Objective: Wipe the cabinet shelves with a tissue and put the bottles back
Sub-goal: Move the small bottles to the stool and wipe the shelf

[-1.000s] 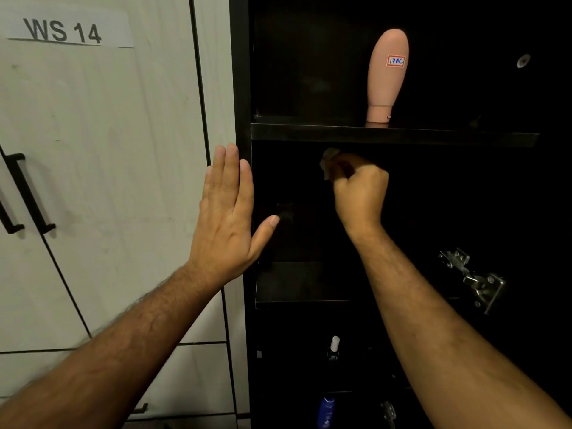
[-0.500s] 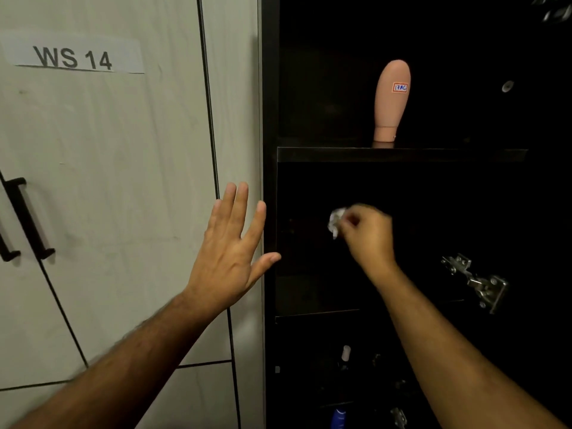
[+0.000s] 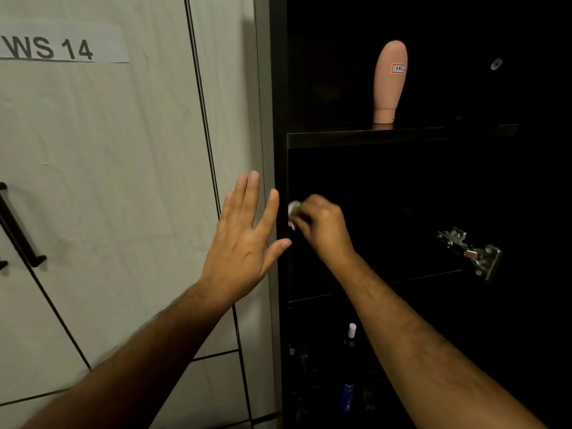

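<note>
My right hand grips a crumpled white tissue inside the dark cabinet, against the left inner wall of the middle compartment. My left hand is flat with fingers spread, at the cabinet's left front edge. A pink bottle with a small label stands cap-down on the upper shelf. Lower down, a dark bottle with a white cap and a blue bottle stand in the bottom compartments.
A pale wall panel with a "WS 14" sign and a closed door with black handles lie to the left. A metal door hinge sticks out at the cabinet's right side. The middle shelf's front edge is below my right hand.
My right hand has brought the tissue down from just under the upper shelf and leftward to the inner wall. My left hand stays flat at the cabinet edge, now with fingers spread.
</note>
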Available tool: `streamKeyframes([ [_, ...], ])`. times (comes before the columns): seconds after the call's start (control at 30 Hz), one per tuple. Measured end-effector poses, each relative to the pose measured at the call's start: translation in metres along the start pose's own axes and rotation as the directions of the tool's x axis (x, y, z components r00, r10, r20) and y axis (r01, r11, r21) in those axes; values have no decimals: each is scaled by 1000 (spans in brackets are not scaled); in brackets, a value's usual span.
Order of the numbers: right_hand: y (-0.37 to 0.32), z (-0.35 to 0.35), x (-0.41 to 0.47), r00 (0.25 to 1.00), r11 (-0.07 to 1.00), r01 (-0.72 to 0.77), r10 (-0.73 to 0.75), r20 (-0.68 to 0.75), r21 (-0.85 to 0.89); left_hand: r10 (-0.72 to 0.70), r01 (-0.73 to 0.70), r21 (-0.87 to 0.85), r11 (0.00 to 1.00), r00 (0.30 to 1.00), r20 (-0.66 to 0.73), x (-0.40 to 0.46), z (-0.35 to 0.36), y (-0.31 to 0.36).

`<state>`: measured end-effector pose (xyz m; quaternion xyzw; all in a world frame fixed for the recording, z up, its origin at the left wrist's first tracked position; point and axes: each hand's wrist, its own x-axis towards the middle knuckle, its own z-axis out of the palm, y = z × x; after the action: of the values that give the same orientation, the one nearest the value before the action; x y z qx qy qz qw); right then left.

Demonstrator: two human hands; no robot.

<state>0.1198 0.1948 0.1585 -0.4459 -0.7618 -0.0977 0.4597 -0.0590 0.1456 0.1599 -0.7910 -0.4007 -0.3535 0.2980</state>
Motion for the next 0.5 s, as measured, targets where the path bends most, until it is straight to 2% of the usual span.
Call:
streamKeyframes([
  [0.1,13,5,-30,958,985,28,23,285,-171,-14,14,-4,1000,1000,5,-1,0,1],
  [0.17,24,-1,-36,940,967,-23,107,325,-252,-18,18,1,1000,1000,3,-1,0,1],
  [0.27,36,-21,-23,957,959,-204,237,164,-196,-50,50,28,998,999,6,-3,0,1],
  [0.33,36,-38,-2,948,947,-318,317,-23,-42,-80,80,29,996,997,5,-4,0,3],
  [0.43,23,-56,33,864,889,-406,449,-229,212,-106,106,11,994,994,-13,-4,-1,9],
  [0.5,10,-58,49,813,859,-357,480,-330,368,-131,132,8,991,991,-21,-6,-1,13],
])
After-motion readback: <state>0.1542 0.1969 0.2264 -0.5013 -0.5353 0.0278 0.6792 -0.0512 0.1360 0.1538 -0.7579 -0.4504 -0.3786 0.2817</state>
